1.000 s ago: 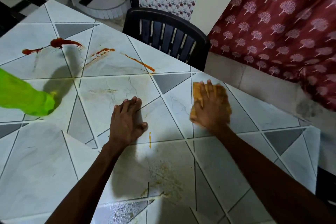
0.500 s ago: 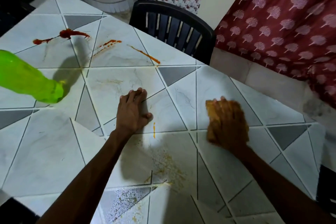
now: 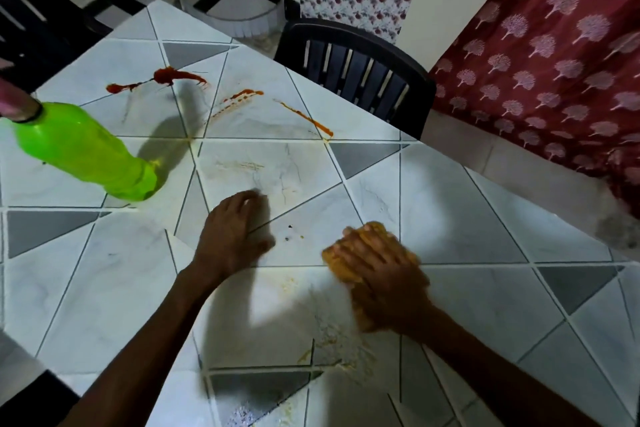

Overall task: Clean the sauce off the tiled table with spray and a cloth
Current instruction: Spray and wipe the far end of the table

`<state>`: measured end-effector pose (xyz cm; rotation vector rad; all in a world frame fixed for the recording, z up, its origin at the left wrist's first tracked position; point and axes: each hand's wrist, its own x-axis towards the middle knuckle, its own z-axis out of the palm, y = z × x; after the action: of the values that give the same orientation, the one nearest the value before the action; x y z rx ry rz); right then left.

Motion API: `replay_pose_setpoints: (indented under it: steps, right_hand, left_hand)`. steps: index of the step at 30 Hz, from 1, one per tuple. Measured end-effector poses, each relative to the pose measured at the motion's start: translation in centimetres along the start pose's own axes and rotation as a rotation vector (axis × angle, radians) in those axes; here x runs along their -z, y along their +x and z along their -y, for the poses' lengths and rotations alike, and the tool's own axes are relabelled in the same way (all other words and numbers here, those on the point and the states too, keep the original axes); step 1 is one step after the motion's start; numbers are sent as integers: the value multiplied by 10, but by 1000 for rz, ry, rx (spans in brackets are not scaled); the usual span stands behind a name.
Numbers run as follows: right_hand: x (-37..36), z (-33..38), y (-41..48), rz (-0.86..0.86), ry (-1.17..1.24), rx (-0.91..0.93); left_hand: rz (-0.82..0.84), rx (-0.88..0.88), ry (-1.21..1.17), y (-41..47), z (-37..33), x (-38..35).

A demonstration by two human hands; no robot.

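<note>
Head: cloth [image 3: 373, 229] mostly under right hand [image 3: 381, 269]

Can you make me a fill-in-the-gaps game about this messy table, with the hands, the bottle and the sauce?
1. The bottle on the tiled table is coloured ____.
2. The right hand presses the cloth on the table, while the left hand rests there and holds ____.
3. The thick sauce blob beyond the bottle is coloured ____.

Missing words: green; nothing; red.
</note>
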<state>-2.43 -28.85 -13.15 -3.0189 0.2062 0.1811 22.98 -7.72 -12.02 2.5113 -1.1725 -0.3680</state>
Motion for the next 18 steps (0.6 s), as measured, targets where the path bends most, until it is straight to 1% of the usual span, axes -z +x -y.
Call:
replay_pose_setpoints:
  steps: [1,3,4,5,7,8,9,10,13,15,16,17,18]
  right_hand:
    - [4,-17,6,-7,-18,-22]
    - [12,-51,49,-57,-79,-131]
    - [18,-65,80,-71,-106,-216]
    - [23,-71,114,-63,-84,-345]
    - [30,-62,171,-64,28,-557]
    - [29,-47,190,-83,60,-588]
    - [26,-27,199,-99,70,-562]
    - [25,-4,198,-102,59,-487]
    - [17,52,139,-52,39,-164]
    - [6,54,78,-15,7,10]
    - [1,43,51,-6,-7,65]
    - [2,27,33,-4,3,94]
    - [2,6,26,-15,6,76]
  left_hand:
    - [32,7,23,-8,5,0]
    - [73,28,11,-17,10,-5]
    - [67,39,10,-19,9,-9]
    - [56,51,15,-19,8,-13]
    - [20,55,16,-18,5,-17]
    - [8,52,7,-18,5,-16]
    - [1,45,-6,-18,6,-16]
    - [-5,36,-19,-19,7,-17]
    - [-13,38,-78,-19,9,-16]
    - [-2,44,-109,-19,7,-15]
    - [1,48,-109,-19,6,-15]
    - [3,54,-100,-20,6,-15]
    - [1,57,-86,-20,5,-15]
